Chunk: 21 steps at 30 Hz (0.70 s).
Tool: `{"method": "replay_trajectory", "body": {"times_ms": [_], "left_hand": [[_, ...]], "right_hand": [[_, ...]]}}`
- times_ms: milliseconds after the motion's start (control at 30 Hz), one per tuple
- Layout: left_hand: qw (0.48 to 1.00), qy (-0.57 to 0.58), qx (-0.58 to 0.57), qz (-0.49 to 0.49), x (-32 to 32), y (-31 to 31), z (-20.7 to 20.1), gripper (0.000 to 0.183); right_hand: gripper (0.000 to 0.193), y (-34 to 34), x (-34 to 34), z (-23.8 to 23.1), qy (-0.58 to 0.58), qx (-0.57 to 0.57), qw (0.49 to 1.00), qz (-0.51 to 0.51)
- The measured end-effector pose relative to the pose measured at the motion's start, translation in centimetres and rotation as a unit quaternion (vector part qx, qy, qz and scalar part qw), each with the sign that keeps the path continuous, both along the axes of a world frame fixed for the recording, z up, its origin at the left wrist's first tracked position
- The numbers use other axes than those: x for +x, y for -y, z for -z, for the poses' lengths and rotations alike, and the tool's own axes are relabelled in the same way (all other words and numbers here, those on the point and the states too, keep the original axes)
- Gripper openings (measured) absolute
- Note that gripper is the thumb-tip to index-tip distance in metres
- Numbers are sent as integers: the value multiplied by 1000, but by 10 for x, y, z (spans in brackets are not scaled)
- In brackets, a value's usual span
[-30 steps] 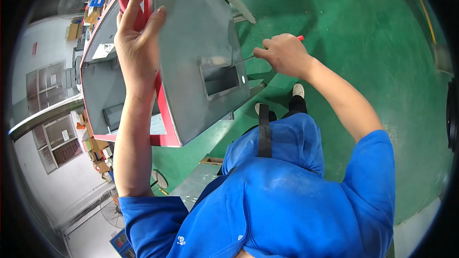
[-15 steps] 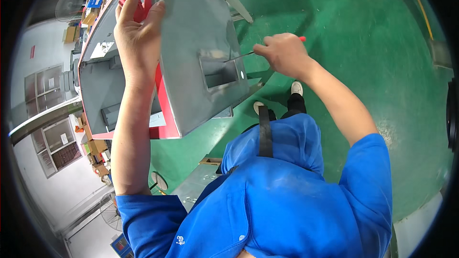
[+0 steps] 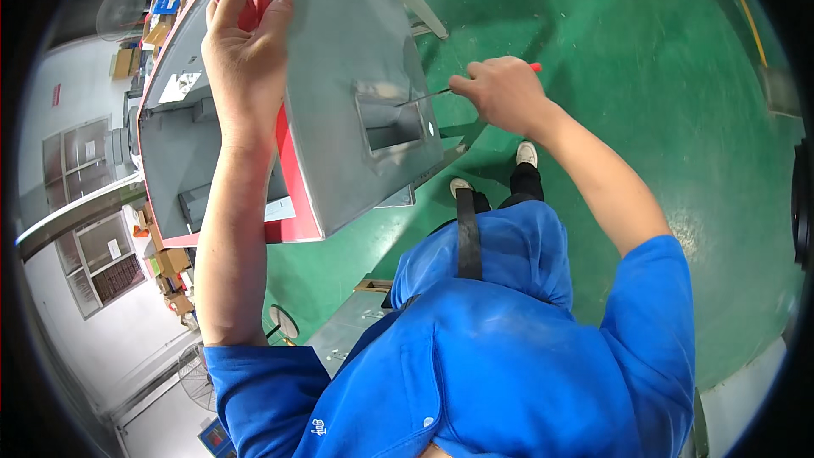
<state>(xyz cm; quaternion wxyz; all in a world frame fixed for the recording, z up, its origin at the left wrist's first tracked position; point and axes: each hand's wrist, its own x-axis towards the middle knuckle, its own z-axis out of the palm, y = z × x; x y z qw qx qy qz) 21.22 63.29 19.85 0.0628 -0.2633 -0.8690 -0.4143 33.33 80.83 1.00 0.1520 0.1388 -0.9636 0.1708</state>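
Note:
A grey metal panel (image 3: 339,59) with a red edge stands tilted in front of me, with a rectangular recess (image 3: 392,123) in its face. My left hand (image 3: 244,51) grips the panel's upper left edge, fingers wrapped over the rim. My right hand (image 3: 502,92) holds a screwdriver (image 3: 428,95) with a red handle; its thin shaft reaches left and its tip touches the upper part of the recess.
A grey and red machine cabinet (image 3: 182,136) stands behind the panel on the left. The floor (image 3: 644,51) is green. Cardboard boxes (image 3: 170,267) lie at the lower left, shelves with goods at the top left. My shoes (image 3: 526,154) show below the hand.
The view has shifted slightly. My right hand has moved a little to the right and up with the screwdriver still at the recess. My left hand keeps its hold.

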Motion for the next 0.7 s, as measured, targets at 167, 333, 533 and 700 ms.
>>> {"method": "replay_trajectory", "body": {"times_ms": [167, 333, 533, 700], "left_hand": [[1000, -19, -6, 4, 6, -8, -4, 49], [999, -29, -3, 24, 1, -3, 0, 46], [999, -19, 20, 32, 1, -5, 1, 46], [998, -47, -14, 31, 3, -4, -1, 46]], "right_hand": [[22, 5, -2, 1, 44, 12, 999, 7], [22, -6, 8, 0, 26, 1, 1000, 4], [15, -4, 5, 3, 2, -14, 1000, 3], [16, -2, 0, -2, 20, 4, 1000, 1]]}}
